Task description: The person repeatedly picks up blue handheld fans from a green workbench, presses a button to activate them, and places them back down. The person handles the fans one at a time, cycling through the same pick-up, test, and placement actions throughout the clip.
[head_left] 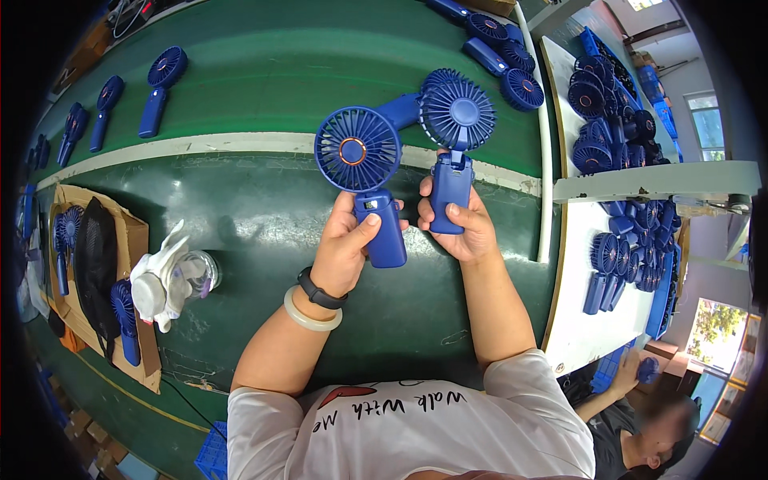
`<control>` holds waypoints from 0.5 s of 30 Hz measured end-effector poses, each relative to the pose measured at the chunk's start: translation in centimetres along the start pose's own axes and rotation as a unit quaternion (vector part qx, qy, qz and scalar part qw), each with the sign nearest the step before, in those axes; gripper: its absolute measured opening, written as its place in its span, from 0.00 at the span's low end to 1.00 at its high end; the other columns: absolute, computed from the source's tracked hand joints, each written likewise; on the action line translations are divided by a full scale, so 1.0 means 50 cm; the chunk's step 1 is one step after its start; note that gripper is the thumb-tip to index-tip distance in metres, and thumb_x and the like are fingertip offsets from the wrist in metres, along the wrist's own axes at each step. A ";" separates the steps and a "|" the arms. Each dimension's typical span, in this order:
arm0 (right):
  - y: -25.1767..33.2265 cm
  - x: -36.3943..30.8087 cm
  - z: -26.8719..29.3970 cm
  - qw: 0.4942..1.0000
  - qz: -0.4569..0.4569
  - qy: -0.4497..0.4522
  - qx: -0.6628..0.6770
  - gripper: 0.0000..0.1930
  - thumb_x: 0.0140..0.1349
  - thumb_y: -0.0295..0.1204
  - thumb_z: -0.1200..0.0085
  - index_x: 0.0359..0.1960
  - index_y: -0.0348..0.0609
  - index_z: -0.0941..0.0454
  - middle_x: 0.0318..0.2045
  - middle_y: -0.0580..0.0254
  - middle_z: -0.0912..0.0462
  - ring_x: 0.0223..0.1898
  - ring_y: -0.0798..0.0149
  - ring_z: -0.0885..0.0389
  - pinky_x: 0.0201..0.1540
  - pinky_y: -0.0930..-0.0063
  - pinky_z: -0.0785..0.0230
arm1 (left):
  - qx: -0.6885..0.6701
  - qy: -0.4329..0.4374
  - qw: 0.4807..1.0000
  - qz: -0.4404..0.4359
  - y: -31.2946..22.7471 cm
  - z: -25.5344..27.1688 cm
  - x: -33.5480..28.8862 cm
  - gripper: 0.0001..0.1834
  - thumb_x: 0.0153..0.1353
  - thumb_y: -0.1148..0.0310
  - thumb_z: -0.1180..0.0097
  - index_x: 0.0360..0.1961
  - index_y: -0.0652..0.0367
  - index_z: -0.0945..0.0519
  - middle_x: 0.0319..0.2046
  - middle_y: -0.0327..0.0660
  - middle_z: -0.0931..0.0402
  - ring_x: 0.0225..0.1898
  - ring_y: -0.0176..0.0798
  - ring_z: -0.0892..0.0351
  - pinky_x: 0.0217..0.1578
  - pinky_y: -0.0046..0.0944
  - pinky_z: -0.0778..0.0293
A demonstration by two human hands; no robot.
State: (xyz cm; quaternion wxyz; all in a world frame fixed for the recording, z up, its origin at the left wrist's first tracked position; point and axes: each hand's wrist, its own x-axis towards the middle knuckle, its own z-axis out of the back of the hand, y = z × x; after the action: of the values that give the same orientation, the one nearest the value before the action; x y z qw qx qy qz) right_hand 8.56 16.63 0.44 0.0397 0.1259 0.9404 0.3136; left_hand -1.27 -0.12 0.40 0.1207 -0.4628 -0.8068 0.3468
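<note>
My left hand is wrapped round the handle of a dark blue handheld fan, its round grille facing me. The thumb lies on the front of the handle beside a small display window. My right hand grips a second blue handheld fan by its handle, thumb across the lower part; this one shows a ribbed head with a plain round centre. Both fans are upright, side by side above the green bench. Partly hidden behind their heads is another blue fan, slanting over the belt's edge.
Several blue fans lie along the green belt. At left, a cardboard box with fans stands near white gloves and a clear jar. A white table at right bears many fans. A co-worker sits lower right, hand raised.
</note>
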 end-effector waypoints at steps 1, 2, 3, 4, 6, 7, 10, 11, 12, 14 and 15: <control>0.000 -0.001 0.006 1.000 -0.004 0.008 0.006 0.37 0.55 0.25 0.42 0.64 0.48 0.49 0.44 0.52 0.30 0.36 0.61 0.25 0.37 0.67 0.28 | -0.006 0.002 1.000 0.001 0.003 0.003 0.000 0.21 0.64 0.68 0.50 0.55 0.58 0.39 0.47 0.48 0.27 0.43 0.41 0.21 0.43 0.39 0.23; -0.001 0.000 0.008 1.000 -0.008 0.018 0.014 0.37 0.56 0.27 0.42 0.65 0.49 0.50 0.45 0.52 0.31 0.36 0.61 0.27 0.36 0.68 0.29 | -0.009 0.002 1.000 0.000 0.004 0.005 -0.001 0.21 0.64 0.68 0.50 0.55 0.58 0.39 0.47 0.48 0.27 0.43 0.42 0.21 0.43 0.39 0.23; -0.001 0.001 0.008 0.999 -0.007 0.022 0.024 0.37 0.56 0.28 0.42 0.65 0.50 0.50 0.45 0.52 0.31 0.35 0.62 0.27 0.36 0.68 0.30 | 0.000 0.002 1.000 -0.001 0.004 0.007 -0.003 0.21 0.64 0.68 0.50 0.56 0.57 0.39 0.48 0.48 0.28 0.44 0.43 0.22 0.43 0.41 0.23; -0.001 0.002 0.006 0.999 -0.007 0.026 0.034 0.37 0.57 0.30 0.43 0.65 0.50 0.50 0.45 0.52 0.31 0.34 0.62 0.28 0.35 0.69 0.31 | 0.009 0.001 1.000 -0.003 0.003 0.008 -0.005 0.21 0.64 0.67 0.51 0.56 0.57 0.39 0.48 0.49 0.29 0.45 0.44 0.22 0.43 0.43 0.23; 0.001 0.001 0.007 0.998 -0.008 0.035 0.056 0.36 0.58 0.33 0.43 0.65 0.52 0.51 0.45 0.52 0.32 0.33 0.63 0.29 0.34 0.70 0.32 | 0.016 -0.001 1.000 -0.003 0.005 0.009 -0.005 0.21 0.64 0.67 0.51 0.56 0.56 0.39 0.49 0.49 0.30 0.45 0.44 0.23 0.42 0.46 0.23; 0.001 0.001 0.010 0.997 -0.010 0.040 0.068 0.36 0.58 0.35 0.43 0.65 0.52 0.50 0.45 0.53 0.32 0.33 0.63 0.30 0.33 0.70 0.33 | 0.016 -0.003 1.000 -0.002 0.006 0.009 -0.004 0.21 0.64 0.67 0.51 0.56 0.56 0.39 0.49 0.49 0.30 0.45 0.44 0.23 0.42 0.46 0.23; -0.001 -0.001 0.017 0.993 -0.001 0.060 0.100 0.34 0.60 0.40 0.46 0.64 0.50 0.49 0.45 0.51 0.30 0.33 0.60 0.28 0.33 0.67 0.33 | 0.008 -0.010 1.000 0.000 0.007 0.006 -0.004 0.20 0.64 0.66 0.52 0.56 0.56 0.39 0.49 0.49 0.30 0.44 0.43 0.23 0.42 0.47 0.22; -0.003 0.001 0.017 0.991 0.005 0.069 0.111 0.33 0.61 0.41 0.47 0.64 0.49 0.48 0.45 0.50 0.29 0.33 0.59 0.26 0.33 0.65 0.32 | 0.006 -0.013 1.000 0.000 0.005 0.003 -0.005 0.20 0.64 0.66 0.52 0.56 0.56 0.39 0.49 0.49 0.30 0.44 0.43 0.23 0.42 0.47 0.22; -0.004 0.001 0.017 0.991 0.003 0.070 0.111 0.33 0.61 0.42 0.48 0.64 0.49 0.48 0.45 0.50 0.29 0.33 0.59 0.26 0.33 0.65 0.32 | 0.006 -0.016 1.000 -0.001 0.004 0.002 -0.007 0.20 0.64 0.67 0.52 0.56 0.56 0.39 0.49 0.49 0.30 0.44 0.43 0.23 0.42 0.47 0.22; -0.005 0.000 0.018 0.991 0.001 0.071 0.110 0.32 0.62 0.45 0.50 0.64 0.49 0.47 0.45 0.50 0.29 0.33 0.59 0.26 0.33 0.66 0.32 | 0.007 -0.020 1.000 -0.004 0.003 0.001 -0.010 0.20 0.64 0.67 0.52 0.56 0.56 0.39 0.49 0.49 0.30 0.44 0.43 0.23 0.41 0.47 0.22; -0.006 0.001 0.019 0.991 0.003 0.077 0.107 0.32 0.62 0.47 0.51 0.64 0.49 0.47 0.45 0.49 0.28 0.33 0.58 0.26 0.33 0.66 0.32 | 0.003 -0.019 1.000 -0.005 0.003 0.000 -0.010 0.20 0.64 0.67 0.52 0.55 0.57 0.39 0.49 0.49 0.30 0.44 0.43 0.23 0.41 0.46 0.22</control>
State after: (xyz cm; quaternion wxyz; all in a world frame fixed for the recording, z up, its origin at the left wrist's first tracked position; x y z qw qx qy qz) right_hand 8.59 16.97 -0.49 -0.0476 0.1075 0.9685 0.2195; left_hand -0.92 -0.49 0.34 0.1087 -0.4514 -0.8104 0.3574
